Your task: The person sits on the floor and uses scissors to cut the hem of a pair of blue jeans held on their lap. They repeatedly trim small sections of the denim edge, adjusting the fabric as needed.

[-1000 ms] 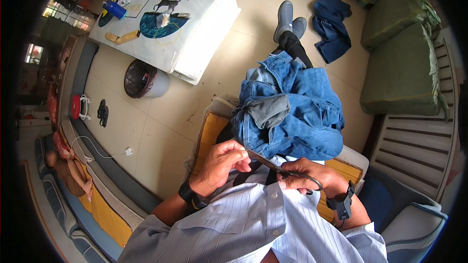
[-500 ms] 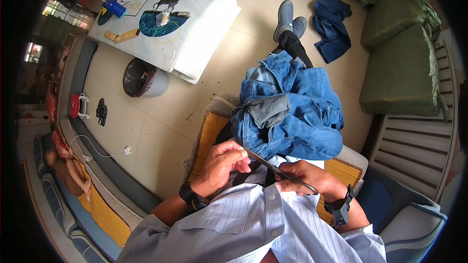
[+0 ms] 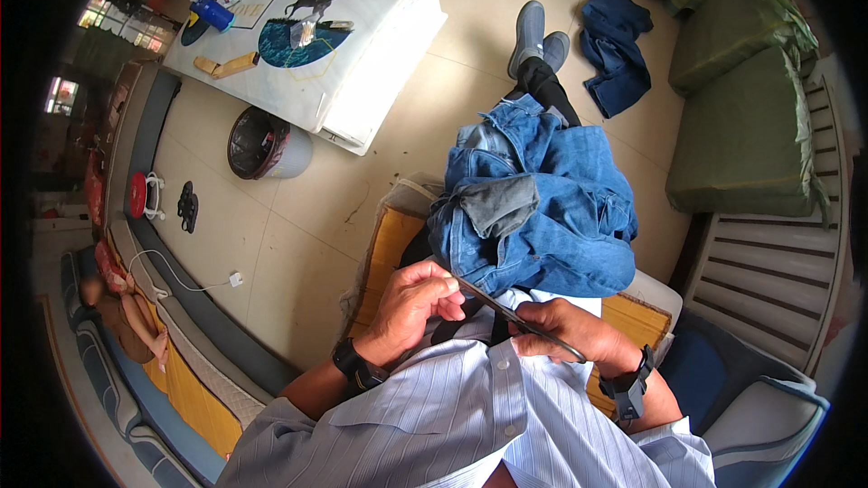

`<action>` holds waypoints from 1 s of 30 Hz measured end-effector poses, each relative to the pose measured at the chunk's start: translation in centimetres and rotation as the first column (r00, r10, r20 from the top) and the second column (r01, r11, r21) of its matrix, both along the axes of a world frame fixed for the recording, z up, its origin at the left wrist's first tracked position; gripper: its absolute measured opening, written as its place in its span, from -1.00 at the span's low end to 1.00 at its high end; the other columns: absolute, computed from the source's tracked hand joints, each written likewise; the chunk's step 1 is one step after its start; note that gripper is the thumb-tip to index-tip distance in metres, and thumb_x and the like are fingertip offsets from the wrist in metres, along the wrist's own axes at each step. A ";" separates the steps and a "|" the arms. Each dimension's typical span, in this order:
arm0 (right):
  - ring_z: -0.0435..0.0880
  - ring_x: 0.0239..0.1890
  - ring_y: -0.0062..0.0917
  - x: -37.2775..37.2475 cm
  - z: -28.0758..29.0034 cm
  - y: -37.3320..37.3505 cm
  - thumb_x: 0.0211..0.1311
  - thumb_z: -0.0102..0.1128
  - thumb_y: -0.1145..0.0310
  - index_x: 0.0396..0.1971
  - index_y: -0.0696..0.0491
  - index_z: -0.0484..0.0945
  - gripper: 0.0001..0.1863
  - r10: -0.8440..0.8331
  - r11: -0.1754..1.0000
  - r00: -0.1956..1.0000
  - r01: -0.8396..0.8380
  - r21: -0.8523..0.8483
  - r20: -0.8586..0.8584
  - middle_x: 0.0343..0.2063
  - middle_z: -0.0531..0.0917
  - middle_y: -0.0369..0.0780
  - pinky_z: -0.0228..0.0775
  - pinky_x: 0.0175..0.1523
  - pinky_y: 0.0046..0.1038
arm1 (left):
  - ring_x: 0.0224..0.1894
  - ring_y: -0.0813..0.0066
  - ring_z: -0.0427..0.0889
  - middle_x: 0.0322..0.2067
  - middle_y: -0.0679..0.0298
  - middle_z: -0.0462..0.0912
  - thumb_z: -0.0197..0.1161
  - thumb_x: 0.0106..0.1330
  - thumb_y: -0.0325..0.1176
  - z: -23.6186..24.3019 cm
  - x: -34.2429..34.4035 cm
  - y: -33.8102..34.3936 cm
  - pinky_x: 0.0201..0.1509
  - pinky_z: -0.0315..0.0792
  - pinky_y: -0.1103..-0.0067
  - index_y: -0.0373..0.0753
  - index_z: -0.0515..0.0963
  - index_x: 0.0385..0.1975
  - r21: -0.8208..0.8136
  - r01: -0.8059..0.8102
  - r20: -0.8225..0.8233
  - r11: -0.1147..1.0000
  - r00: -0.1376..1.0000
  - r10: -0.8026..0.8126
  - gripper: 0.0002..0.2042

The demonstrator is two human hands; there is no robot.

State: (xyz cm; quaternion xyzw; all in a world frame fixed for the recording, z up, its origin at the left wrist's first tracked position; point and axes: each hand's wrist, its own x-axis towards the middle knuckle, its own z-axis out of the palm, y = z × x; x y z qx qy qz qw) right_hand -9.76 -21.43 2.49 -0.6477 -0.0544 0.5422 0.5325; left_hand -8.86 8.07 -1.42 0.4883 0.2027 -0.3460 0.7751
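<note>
Dark scissors [image 3: 488, 298] slant across the front of my shirt. My right hand [image 3: 562, 327] is closed round them near the handle, and a handle loop shows below its fingers. At the other end, the fingertips of my left hand [image 3: 414, 305] are pinched together right by the scissors' tip. Whether they grip the tip or something small beside it is hard to tell. Over my lap lies a crumpled pair of blue jeans [image 3: 561, 190], just beyond both hands. A piece of grey cloth [image 3: 500, 206] rests folded on top of the denim.
More dark blue denim [image 3: 617, 47] lies on the floor beside my shoes. Ahead to the left stand a white table [image 3: 380, 32] and a grey bin [image 3: 291, 152]. Green-covered cushions [image 3: 741, 154] line the right. Someone's bare legs [image 3: 143, 327] rest on the far-left sofa.
</note>
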 end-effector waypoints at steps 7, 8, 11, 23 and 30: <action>0.47 -0.36 -0.66 -0.3 -0.4 0.0 0.38 0.47 0.02 -0.09 0.16 0.64 -0.53 -0.011 0.999 0.991 0.006 0.033 0.132 -0.41 0.58 -0.39 0.38 -0.24 -0.48 | -0.40 0.30 0.75 -0.35 0.10 0.75 0.28 0.48 -0.39 -0.2 -0.1 0.0 -0.22 0.67 0.42 -0.31 0.59 -0.24 -0.041 -0.013 0.003 0.999 1.000 0.013 -0.89; 0.49 -0.37 -0.58 -0.4 -0.5 0.1 0.39 0.44 0.03 -0.13 0.16 0.62 -0.55 -0.021 0.999 0.986 0.014 0.043 0.163 -0.43 0.59 -0.30 0.41 -0.22 -0.42 | -0.39 0.30 0.75 -0.35 0.10 0.75 0.28 0.48 -0.39 -0.3 -0.1 0.1 -0.21 0.67 0.41 -0.30 0.59 -0.24 -0.046 -0.016 0.001 0.999 1.000 0.016 -0.89; 0.54 -0.39 -0.43 -0.8 -0.8 0.2 0.39 0.41 0.07 -0.20 0.16 0.59 -0.59 -0.043 0.998 0.971 0.029 0.060 0.234 -0.47 0.62 -0.12 0.46 -0.18 -0.31 | -0.38 0.30 0.75 -0.34 0.10 0.75 0.28 0.48 -0.39 -0.3 -0.1 0.1 -0.19 0.66 0.41 -0.30 0.59 -0.23 -0.070 -0.021 -0.011 0.997 1.000 0.020 -0.89; 0.54 -0.38 -0.51 -0.8 -0.4 0.1 0.42 0.42 0.08 -0.13 0.15 0.61 -0.60 0.039 0.999 0.939 -0.042 0.001 0.341 -0.43 0.63 -0.21 0.45 -0.19 -0.36 | -0.35 0.31 0.75 -0.32 0.10 0.76 0.27 0.50 -0.40 0.1 -0.4 -0.2 -0.14 0.64 0.43 -0.29 0.60 -0.22 -0.079 -0.033 -0.041 0.996 0.999 0.030 -0.91; 0.51 -0.37 -0.54 -1.1 -0.6 0.3 0.40 0.45 0.17 -0.14 0.16 0.62 -0.66 -0.009 1.000 0.952 0.008 0.005 0.305 -0.44 0.61 -0.23 0.45 -0.18 -0.39 | -0.35 0.32 0.74 -0.33 0.11 0.76 0.28 0.50 -0.41 0.2 -0.4 -0.2 -0.14 0.63 0.43 -0.28 0.60 -0.22 -0.082 -0.037 -0.029 0.996 0.999 0.035 -0.91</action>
